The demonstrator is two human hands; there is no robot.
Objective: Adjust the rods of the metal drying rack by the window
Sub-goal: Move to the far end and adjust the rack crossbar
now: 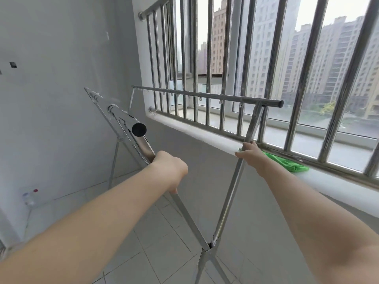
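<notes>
A metal drying rack stands in front of me by the window, its two slanted legs crossing at a hinge (209,245) low in the middle. My left hand (171,170) is closed around the left leg, just below a rod with a black end cap (139,129). My right hand (251,153) grips the right leg (229,197) partway up. That leg carries a long horizontal rod (205,96) with small hooks, running in front of the window bars.
Steel window bars (301,83) and a white sill (205,133) lie to the right, with a green cloth (287,163) on the sill. A grey wall is at the left, with pipe outlets (30,196) low down. Tiled floor lies below.
</notes>
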